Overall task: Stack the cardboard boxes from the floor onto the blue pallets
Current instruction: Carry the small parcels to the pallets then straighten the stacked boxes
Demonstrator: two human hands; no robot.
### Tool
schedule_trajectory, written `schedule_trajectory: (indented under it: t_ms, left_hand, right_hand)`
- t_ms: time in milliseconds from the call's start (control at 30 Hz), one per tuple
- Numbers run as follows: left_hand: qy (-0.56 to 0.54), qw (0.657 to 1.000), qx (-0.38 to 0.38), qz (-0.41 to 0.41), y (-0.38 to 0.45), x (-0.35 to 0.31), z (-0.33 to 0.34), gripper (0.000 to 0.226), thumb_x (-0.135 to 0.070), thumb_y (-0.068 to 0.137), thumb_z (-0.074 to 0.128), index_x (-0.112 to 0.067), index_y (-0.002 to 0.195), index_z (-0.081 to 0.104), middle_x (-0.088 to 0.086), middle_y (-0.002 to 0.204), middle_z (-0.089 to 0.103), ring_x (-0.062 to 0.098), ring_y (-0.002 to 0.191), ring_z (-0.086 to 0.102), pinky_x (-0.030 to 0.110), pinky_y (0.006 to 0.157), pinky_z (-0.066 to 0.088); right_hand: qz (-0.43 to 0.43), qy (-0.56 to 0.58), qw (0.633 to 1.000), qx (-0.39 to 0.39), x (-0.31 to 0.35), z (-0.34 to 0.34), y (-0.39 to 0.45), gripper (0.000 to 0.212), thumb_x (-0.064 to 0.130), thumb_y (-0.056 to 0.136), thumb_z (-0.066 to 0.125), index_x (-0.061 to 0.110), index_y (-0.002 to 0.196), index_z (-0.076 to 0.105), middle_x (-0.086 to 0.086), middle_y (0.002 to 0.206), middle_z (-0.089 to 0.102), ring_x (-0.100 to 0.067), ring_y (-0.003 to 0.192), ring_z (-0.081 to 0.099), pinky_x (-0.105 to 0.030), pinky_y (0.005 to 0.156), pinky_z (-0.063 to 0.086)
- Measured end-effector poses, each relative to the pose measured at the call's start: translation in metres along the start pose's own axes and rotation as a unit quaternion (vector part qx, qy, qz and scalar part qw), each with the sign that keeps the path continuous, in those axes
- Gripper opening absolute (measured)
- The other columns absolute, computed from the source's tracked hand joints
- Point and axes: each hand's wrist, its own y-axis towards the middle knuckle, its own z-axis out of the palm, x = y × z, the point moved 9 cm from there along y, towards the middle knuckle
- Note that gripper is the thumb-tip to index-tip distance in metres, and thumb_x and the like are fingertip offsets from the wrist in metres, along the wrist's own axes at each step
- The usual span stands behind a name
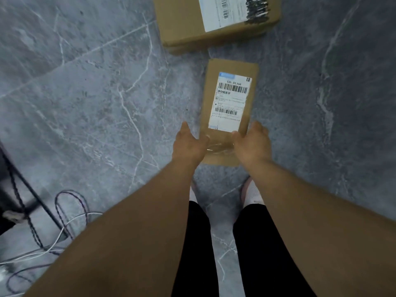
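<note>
Arms reach down, left hand (188,144) and right hand (252,144) gripping the small cardboard box (229,108) by its near sides.

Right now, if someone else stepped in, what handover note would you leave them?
Left hand and right hand grip the near end of the small labelled box, one on each side, thumbs on top.
Larger box lies on the grey floor just beyond it.
Cables trail at the left.
No blue pallet is in view, so nothing visibly stacked.
Left to do: carry both boxes to the pallets.
</note>
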Motion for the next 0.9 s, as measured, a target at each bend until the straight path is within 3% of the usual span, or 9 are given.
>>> schedule_trajectory:
  t_ms: [100,233,333,633,800,900]
  left_hand:
    - [0.011,1.000,0.028,-0.001,0.008,0.006,0.018,0.076,-0.030,0.091,0.053,-0.017,0.150,0.006,0.007,0.155,0.021,0.024,0.140,0.025,0.034,0.110,0.026]
    - [0.000,0.999,0.039,0.003,0.013,0.010,0.032,0.066,-0.021,0.091,0.051,-0.025,0.148,0.018,0.006,0.138,0.048,0.024,0.121,0.048,0.030,0.096,0.040]
    - [-0.017,1.000,0.012,0.013,0.006,0.009,0.027,0.061,-0.018,0.089,0.052,-0.027,0.144,0.028,0.001,0.126,0.056,0.020,0.110,0.055,0.027,0.087,0.043]
    - [-0.077,0.997,-0.013,0.026,-0.110,-0.001,-0.026,0.062,-0.019,0.086,0.057,-0.033,0.141,0.033,-0.001,0.122,0.059,0.019,0.104,0.056,0.034,0.093,0.047]
    - [-0.128,0.990,-0.045,0.039,-0.199,-0.012,-0.070,0.065,-0.018,0.087,0.056,-0.031,0.144,0.029,0.000,0.127,0.058,0.022,0.113,0.056,0.039,0.100,0.044]
    - [-0.145,0.986,-0.068,0.049,-0.249,-0.017,-0.097,0.068,-0.020,0.088,0.055,-0.033,0.146,0.022,0.001,0.130,0.057,0.021,0.114,0.055,0.034,0.099,0.044]
  right_hand:
    - [0.038,-0.013,0.999,0.024,-0.022,0.010,0.007,0.058,0.032,0.095,0.048,0.005,0.142,0.028,-0.015,0.142,0.036,-0.030,0.128,0.040,-0.034,0.096,0.038]
    - [0.023,0.030,0.996,0.079,-0.034,0.030,0.007,0.034,0.026,0.096,0.046,0.009,0.125,0.048,-0.011,0.122,0.057,-0.025,0.106,0.055,-0.027,0.079,0.040]
    - [0.014,0.061,0.996,0.066,-0.034,0.027,0.000,0.031,0.023,0.095,0.048,0.011,0.123,0.050,-0.010,0.118,0.060,-0.026,0.104,0.058,-0.032,0.088,0.046]
    - [-0.037,0.063,0.997,0.040,0.007,-0.041,-0.099,0.029,0.018,0.092,0.051,0.013,0.121,0.053,-0.011,0.114,0.061,-0.027,0.101,0.059,-0.041,0.092,0.047]
    - [-0.091,0.030,0.995,0.034,0.047,-0.086,-0.178,0.031,0.016,0.092,0.050,0.016,0.123,0.052,-0.008,0.114,0.063,-0.026,0.102,0.058,-0.032,0.087,0.045]
    - [-0.129,0.019,0.991,0.039,0.070,-0.112,-0.224,0.035,0.016,0.092,0.050,0.018,0.127,0.051,-0.008,0.115,0.063,-0.026,0.103,0.058,-0.030,0.085,0.044]
